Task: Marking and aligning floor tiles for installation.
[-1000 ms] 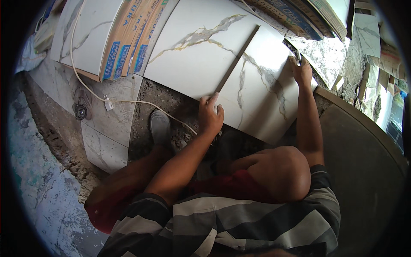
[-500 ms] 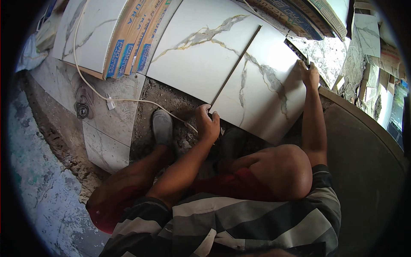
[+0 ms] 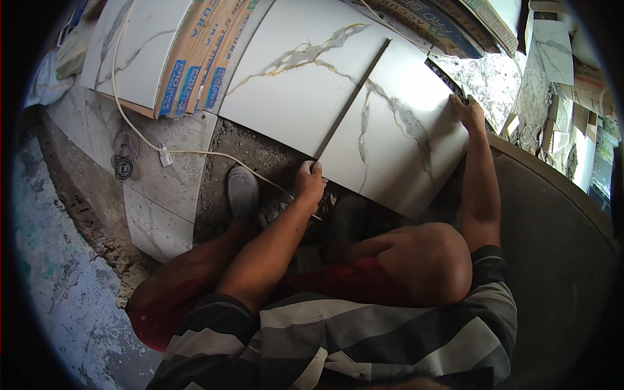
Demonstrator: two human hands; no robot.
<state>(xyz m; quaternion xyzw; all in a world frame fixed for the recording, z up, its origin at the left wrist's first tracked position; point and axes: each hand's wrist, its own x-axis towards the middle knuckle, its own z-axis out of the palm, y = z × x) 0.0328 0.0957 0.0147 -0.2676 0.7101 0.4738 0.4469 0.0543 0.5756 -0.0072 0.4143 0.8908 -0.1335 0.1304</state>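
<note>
A white marble-look floor tile (image 3: 390, 146) with grey and gold veins lies slanted before me. My left hand (image 3: 311, 182) is closed at its near left corner, thumb up, beside the gap to the neighbouring tile. My right hand (image 3: 470, 114) grips its right edge, with the fingertips curled over and partly hidden. A second marble-look tile (image 3: 286, 78) lies to the left, and a narrow dark gap runs between the two. Under the near edges, rough grey mortar (image 3: 244, 146) shows.
Tile boxes (image 3: 195, 62) are stacked at the left back, more boxes (image 3: 442, 23) at the right back. A pale cable (image 3: 221, 154) crosses the floor near my boot (image 3: 243, 192). A dark curved-edged surface (image 3: 546, 260) lies at right; older tiles (image 3: 162, 224) at left.
My left hand's fingers have closed in at the tile's corner. The gap between the two tiles looks slightly wider near me. My right hand stays at the right edge.
</note>
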